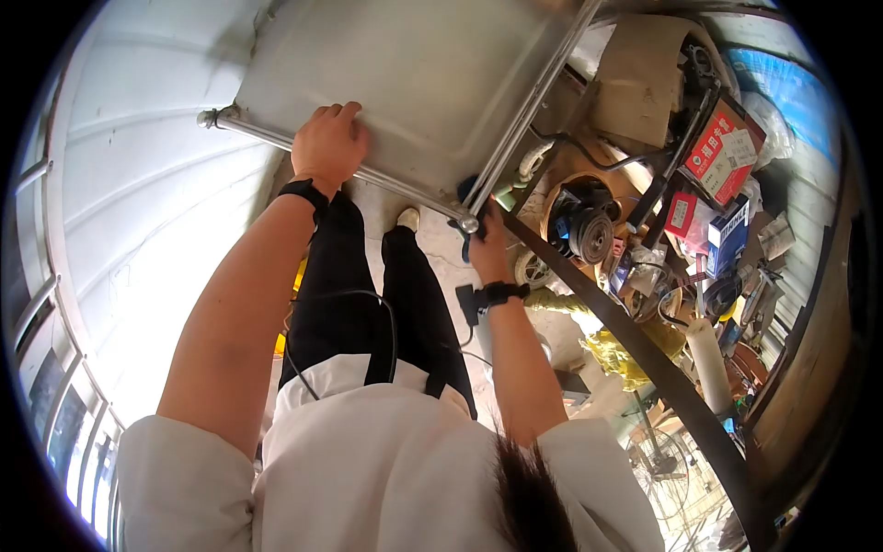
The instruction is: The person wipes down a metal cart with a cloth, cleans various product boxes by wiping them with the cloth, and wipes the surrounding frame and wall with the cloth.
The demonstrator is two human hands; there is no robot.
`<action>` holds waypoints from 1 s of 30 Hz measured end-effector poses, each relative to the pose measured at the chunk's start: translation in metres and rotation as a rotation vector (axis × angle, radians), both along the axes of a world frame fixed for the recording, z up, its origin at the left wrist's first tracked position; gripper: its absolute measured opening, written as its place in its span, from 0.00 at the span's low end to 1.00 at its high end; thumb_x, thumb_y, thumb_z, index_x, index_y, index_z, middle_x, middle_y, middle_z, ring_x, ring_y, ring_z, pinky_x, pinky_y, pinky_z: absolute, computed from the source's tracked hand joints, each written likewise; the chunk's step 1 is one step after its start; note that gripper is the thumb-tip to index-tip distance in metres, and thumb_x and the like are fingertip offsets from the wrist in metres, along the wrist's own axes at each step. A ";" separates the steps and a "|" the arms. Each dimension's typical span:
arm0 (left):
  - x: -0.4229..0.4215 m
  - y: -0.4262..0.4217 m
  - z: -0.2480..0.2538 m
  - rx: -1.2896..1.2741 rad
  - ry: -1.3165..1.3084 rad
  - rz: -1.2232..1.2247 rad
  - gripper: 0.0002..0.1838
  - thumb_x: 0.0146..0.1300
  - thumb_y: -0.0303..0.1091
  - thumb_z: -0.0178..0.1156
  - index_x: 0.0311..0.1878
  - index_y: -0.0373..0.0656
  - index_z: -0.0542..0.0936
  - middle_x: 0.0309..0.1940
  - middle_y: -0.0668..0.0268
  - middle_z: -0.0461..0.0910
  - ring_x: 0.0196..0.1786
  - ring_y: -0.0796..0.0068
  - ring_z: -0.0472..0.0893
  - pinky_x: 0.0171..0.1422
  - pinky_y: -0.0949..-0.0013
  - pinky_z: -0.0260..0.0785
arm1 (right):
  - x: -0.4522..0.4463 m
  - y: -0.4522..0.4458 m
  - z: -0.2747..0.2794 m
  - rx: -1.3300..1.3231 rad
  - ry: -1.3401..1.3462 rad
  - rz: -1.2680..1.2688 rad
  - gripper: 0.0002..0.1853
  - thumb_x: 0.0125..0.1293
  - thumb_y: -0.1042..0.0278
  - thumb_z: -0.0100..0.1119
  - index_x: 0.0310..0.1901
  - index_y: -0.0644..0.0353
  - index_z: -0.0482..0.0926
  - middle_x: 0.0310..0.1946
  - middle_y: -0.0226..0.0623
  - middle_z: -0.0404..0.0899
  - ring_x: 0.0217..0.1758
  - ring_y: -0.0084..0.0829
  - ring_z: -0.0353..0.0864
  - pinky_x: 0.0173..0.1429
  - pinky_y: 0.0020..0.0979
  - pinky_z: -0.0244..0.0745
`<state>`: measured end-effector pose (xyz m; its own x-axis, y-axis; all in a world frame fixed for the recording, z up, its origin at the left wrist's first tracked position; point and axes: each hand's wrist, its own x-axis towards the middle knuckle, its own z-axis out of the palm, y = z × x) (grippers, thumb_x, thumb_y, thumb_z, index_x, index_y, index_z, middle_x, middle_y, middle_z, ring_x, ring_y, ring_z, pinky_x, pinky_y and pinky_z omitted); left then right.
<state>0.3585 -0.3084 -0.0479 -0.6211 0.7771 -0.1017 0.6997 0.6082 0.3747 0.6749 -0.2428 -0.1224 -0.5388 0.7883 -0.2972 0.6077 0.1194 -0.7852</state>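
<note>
Silver rails (414, 193) edge the tabletop (405, 83), my left hand (329, 145) over it, my right hand (488, 253) by dark cloth (466, 189). Either hand's fingers' grip, and how far along, I can't tell.

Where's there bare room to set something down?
The metal tabletop beyond the left hand looks bare, bordered on the right by a tubular rail. Past that rail it is crowded: cardboard, a red carton, a blue box.

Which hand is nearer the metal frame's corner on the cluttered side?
The person's right. The right hand is just beside the frame corner; the left hand is farther off, along the rail toward the white wall.
</note>
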 end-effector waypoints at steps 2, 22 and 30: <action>0.002 -0.002 -0.002 -0.022 -0.009 0.006 0.14 0.62 0.37 0.53 0.50 0.51 0.79 0.40 0.66 0.81 0.49 0.61 0.79 0.49 0.57 0.74 | -0.004 -0.013 0.013 0.086 -0.063 -0.030 0.22 0.58 0.82 0.55 0.56 0.64 0.75 0.63 0.50 0.70 0.67 0.50 0.67 0.68 0.40 0.65; 0.055 -0.100 0.001 0.789 -0.166 0.100 0.20 0.55 0.26 0.58 0.53 0.42 0.75 0.45 0.57 0.77 0.49 0.54 0.76 0.55 0.56 0.70 | -0.058 -0.078 0.016 0.737 -0.345 0.741 0.34 0.54 0.82 0.59 0.65 0.67 0.64 0.60 0.56 0.66 0.57 0.54 0.72 0.58 0.47 0.72; 0.158 -0.248 -0.064 0.388 -0.715 0.546 0.23 0.61 0.31 0.59 0.60 0.43 0.70 0.53 0.51 0.75 0.54 0.48 0.76 0.56 0.56 0.71 | -0.104 -0.143 0.012 0.248 -0.107 0.337 0.18 0.64 0.68 0.59 0.54 0.66 0.73 0.44 0.48 0.79 0.47 0.47 0.80 0.51 0.39 0.73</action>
